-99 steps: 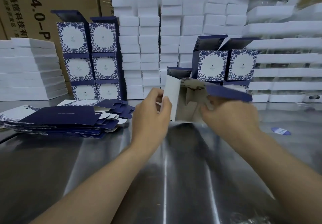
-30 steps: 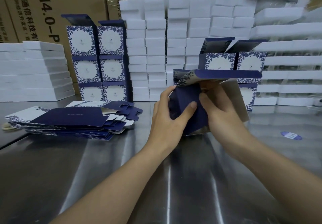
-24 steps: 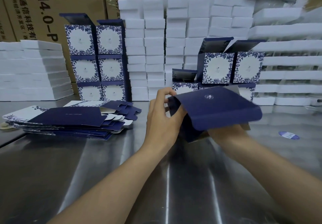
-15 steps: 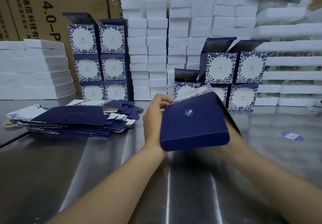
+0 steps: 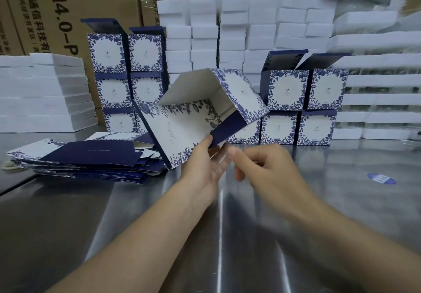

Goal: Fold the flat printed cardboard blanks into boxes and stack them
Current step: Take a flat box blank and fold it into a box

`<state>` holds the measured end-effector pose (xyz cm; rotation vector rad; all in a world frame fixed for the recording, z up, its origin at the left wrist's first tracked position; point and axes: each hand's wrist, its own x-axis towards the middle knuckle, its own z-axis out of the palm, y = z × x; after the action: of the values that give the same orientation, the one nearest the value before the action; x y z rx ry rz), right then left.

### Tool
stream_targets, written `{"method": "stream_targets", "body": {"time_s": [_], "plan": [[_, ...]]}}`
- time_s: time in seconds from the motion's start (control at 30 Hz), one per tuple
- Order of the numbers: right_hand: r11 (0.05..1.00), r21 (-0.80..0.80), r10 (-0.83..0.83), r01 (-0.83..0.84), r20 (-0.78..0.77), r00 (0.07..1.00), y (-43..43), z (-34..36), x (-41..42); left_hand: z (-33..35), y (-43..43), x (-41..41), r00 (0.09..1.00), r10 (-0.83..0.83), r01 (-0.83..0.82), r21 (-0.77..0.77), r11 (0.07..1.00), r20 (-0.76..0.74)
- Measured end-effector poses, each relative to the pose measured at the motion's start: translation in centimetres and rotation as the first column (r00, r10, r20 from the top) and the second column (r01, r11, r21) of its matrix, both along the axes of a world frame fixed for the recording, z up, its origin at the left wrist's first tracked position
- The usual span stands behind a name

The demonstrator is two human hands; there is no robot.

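A blue-and-white floral box tilts above the steel table, its open mouth facing left and its printed lid flap hanging toward me. My left hand pinches the navy edge of the box at its lower right. My right hand hovers just right of it, fingers loosely curled, holding nothing and slightly blurred. A pile of flat blanks lies to the left. Folded boxes stand stacked at the back left and back right.
White foam blocks are piled behind the boxes, with flat foam sheets at the left and right. Brown cartons line the back. A blue oval sticker lies on the table at right.
The box has turned over: its navy face pointed at me before, now its open mouth and floral lid flap show. My right hand has come off the box.
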<state>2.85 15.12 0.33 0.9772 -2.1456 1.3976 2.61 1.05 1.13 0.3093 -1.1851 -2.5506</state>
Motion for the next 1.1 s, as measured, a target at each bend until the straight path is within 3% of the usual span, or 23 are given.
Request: {"method": "stream_targets", "body": {"time_s": [0.1,0.23,0.37,0.43,0.53,0.67,0.9,1.0,1.1], "plan": [[0.986,-0.149,0.105,-0.071,0.236,0.966,-0.4,-0.4,-0.8,-0.4,0.4,0.1,0.999,-0.045,0.047,-0.128,0.991,0.019],[0.955,-0.282,0.197,-0.094,0.363,0.911,-0.7,-0.5,-1.3,-0.8,1.5,0.5,0.995,-0.096,0.102,-0.314,0.944,0.037],[0.925,-0.378,0.231,-0.033,0.493,0.839,-0.7,-0.2,-1.2,-0.9,2.3,0.5,0.992,-0.1,0.121,-0.393,0.912,0.075],[0.893,-0.449,0.275,-0.016,0.519,0.809,-0.7,0.2,-1.2,-1.0,2.5,0.4,0.991,-0.08,0.119,-0.438,0.891,0.108],[0.868,-0.497,0.294,0.014,0.535,0.792,-0.7,0.5,-1.0,-1.3,2.9,0.1,0.998,-0.049,0.06,-0.503,0.863,0.034],[0.885,-0.458,0.354,-0.081,0.551,0.756,-0.6,0.5,-0.8,-1.5,3.5,0.7,0.986,-0.143,0.083,-0.51,0.856,-0.08],[0.918,-0.395,0.296,-0.039,0.617,0.729,-0.8,0.6,-0.5,-0.8,3.2,0.9,0.998,-0.024,-0.011,-0.535,0.845,-0.059],[0.892,-0.451,0.288,0.026,0.613,0.736,-0.6,0.7,-0.7,-0.8,3.4,1.0,0.995,-0.045,-0.013,-0.543,0.839,-0.092],[0.836,-0.548,0.398,0.005,0.612,0.683,-0.3,1.1,-0.9,-0.9,3.8,1.2,0.991,-0.091,0.023,-0.554,0.832,-0.095]]}}
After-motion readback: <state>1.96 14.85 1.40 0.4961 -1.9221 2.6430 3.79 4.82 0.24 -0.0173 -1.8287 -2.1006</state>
